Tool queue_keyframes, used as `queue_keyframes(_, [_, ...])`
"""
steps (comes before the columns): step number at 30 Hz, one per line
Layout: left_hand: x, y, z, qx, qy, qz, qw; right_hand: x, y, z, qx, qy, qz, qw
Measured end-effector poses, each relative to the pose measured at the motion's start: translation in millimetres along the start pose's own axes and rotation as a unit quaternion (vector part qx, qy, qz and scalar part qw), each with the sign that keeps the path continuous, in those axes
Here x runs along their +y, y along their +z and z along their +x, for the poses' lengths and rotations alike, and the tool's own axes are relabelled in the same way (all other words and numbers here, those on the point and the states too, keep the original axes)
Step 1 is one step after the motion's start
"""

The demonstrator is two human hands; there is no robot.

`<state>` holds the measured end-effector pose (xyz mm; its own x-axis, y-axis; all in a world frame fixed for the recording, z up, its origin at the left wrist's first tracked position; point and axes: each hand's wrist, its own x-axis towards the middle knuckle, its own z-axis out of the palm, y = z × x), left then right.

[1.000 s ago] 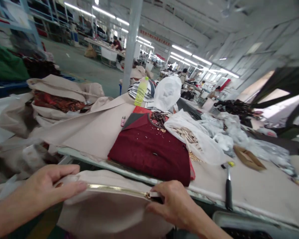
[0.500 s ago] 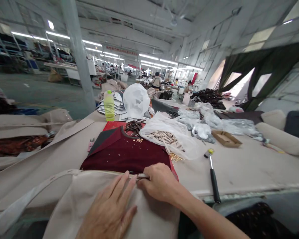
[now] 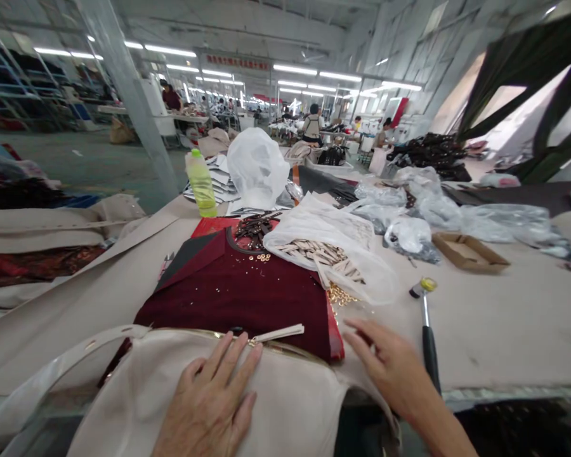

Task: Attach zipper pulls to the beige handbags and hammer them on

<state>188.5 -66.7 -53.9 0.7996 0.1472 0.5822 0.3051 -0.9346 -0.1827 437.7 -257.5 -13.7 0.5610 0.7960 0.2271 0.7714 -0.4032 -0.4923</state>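
Note:
My left hand (image 3: 212, 397) lies flat with fingers spread on a beige bag (image 3: 137, 393) at the table's near edge. Its fingertips reach the bag's gold zipper (image 3: 219, 334), whose beige pull tab (image 3: 278, 332) lies free on a dark red cloth (image 3: 238, 292). My right hand (image 3: 385, 365) hovers open to the right of the bag, fingers stretched out over the beige table cover (image 3: 504, 317), holding nothing. A hammer (image 3: 427, 333) with a black grip lies just right of that hand. Small gold rings (image 3: 340, 295) are scattered beside the red cloth.
A clear plastic bag of beige tabs (image 3: 328, 254), a yellow-green bottle (image 3: 201, 184), a white bag (image 3: 257, 166) and a small cardboard tray (image 3: 469, 251) sit further back. Beige fabric piles (image 3: 42, 222) lie at left. Other people work at distant tables.
My right hand has let go of the zipper pull and moved right, opening. The left hand stays flat on the bag. The view has tilted slightly.

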Motion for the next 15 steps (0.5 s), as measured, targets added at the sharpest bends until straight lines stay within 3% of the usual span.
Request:
queue_keyframes(2, [3,-0.6,0,0.01,-0.029,-0.019,0.999,53,-11,-16,0.114,0.067,-0.169,0.977])
queue_keyframes(3, [5,-0.3,-1,0.018,-0.04,-0.028,0.999,77,-15,-24,0.14,0.067,-0.234,0.96])
queue_keyframes(6, [10,2.3,-5,0.045,-0.059,-0.051,0.996,129,-26,-41,0.155,0.065,-0.298,0.94])
queue_keyframes(8, [12,4.6,-8,0.06,-0.07,-0.06,0.994,149,-31,-46,0.163,0.105,-0.303,0.933])
queue_keyframes(11, [13,7.0,-10,0.074,-0.081,-0.066,0.992,169,-39,-44,0.129,0.234,-0.217,0.939])
queue_keyframes(15, [13,7.3,-9,0.041,-0.106,-0.066,0.991,179,-47,-39,0.091,0.328,-0.159,0.927])
